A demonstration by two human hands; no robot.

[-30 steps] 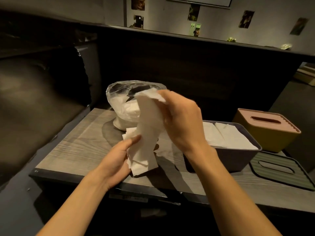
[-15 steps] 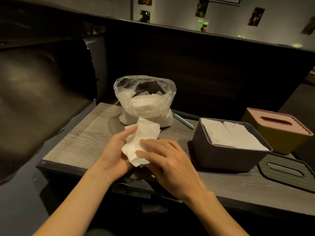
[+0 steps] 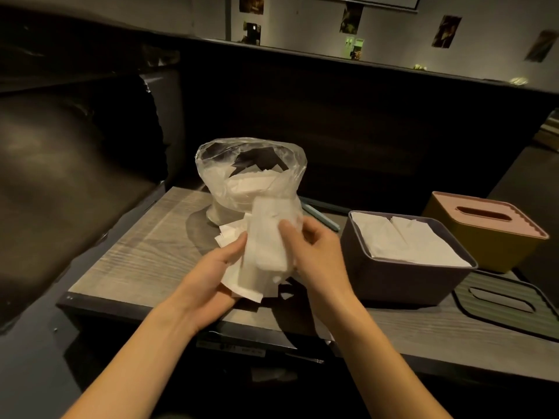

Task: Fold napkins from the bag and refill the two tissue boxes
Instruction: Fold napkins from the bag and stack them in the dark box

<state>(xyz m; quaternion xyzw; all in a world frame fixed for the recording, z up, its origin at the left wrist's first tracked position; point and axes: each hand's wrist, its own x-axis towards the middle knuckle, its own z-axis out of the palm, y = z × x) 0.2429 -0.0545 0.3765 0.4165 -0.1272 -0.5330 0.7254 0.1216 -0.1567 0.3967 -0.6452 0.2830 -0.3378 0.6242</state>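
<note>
Both hands, left hand (image 3: 208, 278) and right hand (image 3: 314, 252), are pinching the napkin (image 3: 266, 246), now raised off the tabletop (image 3: 136, 255). The bag (image 3: 251, 179) is standing at 12 o'clock behind it.

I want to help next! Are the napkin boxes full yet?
Nearly one. The dark open box looks filled almost to its rim with folded napkins, its lid off beside it. The left hand and right hand hold a napkin mid-fold. The yellow box is closed, contents unseen. The bag holds more.
</note>
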